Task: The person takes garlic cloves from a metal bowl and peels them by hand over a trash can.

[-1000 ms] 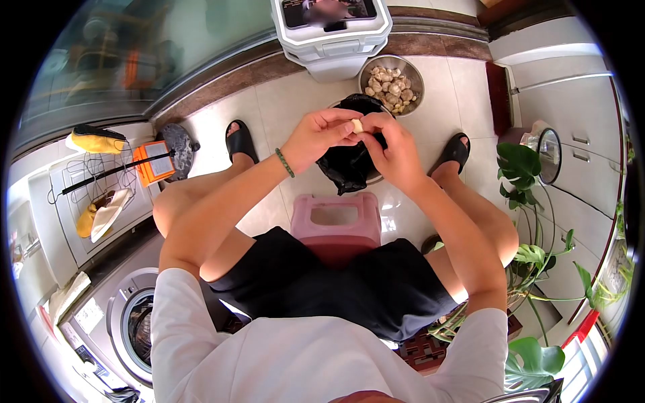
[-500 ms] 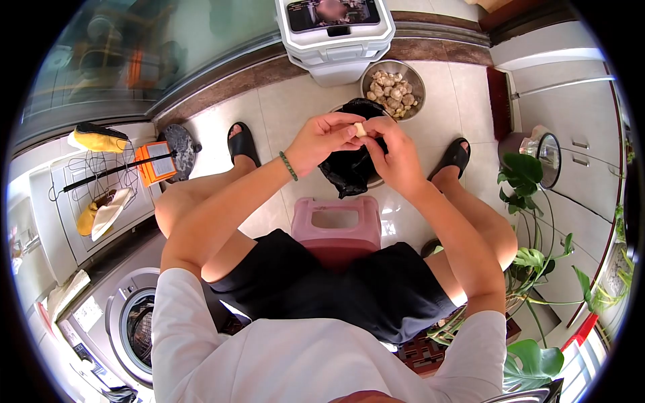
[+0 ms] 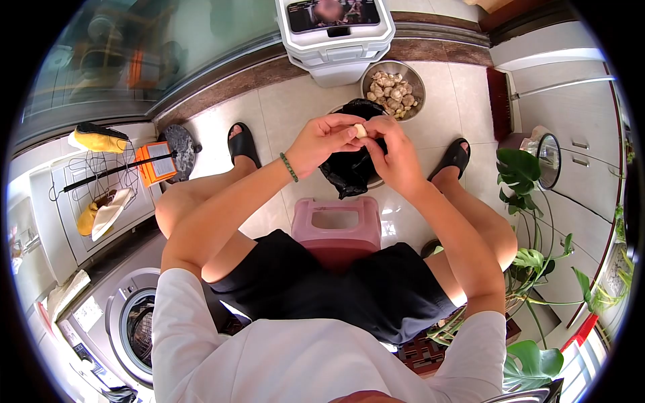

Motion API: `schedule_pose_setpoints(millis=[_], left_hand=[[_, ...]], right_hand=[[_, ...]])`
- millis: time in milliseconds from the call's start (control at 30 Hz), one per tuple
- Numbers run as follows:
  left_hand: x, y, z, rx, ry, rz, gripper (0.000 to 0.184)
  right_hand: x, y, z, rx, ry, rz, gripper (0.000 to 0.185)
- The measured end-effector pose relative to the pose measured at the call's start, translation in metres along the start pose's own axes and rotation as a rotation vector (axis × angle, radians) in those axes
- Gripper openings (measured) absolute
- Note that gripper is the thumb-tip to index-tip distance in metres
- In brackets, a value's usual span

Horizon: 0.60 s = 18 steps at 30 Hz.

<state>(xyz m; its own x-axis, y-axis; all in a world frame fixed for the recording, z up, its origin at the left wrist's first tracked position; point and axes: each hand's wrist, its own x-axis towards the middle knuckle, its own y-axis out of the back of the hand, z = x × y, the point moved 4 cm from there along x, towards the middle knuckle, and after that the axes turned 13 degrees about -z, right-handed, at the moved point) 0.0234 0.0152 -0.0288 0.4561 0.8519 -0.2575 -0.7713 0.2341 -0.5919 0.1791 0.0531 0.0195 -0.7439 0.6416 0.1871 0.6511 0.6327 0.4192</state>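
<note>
A pale garlic clove (image 3: 361, 131) is pinched between the fingertips of both hands. My left hand (image 3: 326, 140), with a green bead bracelet at the wrist, grips it from the left. From the right, my right hand (image 3: 391, 149) closes thumb and fingers on it. Both hands are over a bin lined with a black plastic bag (image 3: 347, 169), which they partly cover. Just beyond, a metal bowl (image 3: 420, 94) holds several garlic bulbs (image 3: 393, 92).
A pink plastic stool (image 3: 336, 245) stands between my knees. At the back is a grey-white box (image 3: 336, 54) with a phone (image 3: 332, 15) on top. A potted plant (image 3: 521, 171) is on the right; a washing machine (image 3: 134, 329) and a wire rack (image 3: 101, 168) are on the left.
Both hands stay in place over the bin. The garlic clove has turned slightly between the fingertips; everything else looks the same.
</note>
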Motion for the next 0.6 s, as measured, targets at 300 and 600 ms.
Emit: schedule_pose_setpoints(millis=[300,600], left_hand=[[-0.001,-0.002,0.0,0.001,0.0,-0.019,0.031],[-0.001,-0.002,-0.002,-0.017,-0.011,-0.041,0.03]], right_hand=[[0.002,0.0,-0.003,-0.064,0.057,-0.037,0.034],[-0.004,-0.008,0.008,0.151,-0.034,0.065,0.034]])
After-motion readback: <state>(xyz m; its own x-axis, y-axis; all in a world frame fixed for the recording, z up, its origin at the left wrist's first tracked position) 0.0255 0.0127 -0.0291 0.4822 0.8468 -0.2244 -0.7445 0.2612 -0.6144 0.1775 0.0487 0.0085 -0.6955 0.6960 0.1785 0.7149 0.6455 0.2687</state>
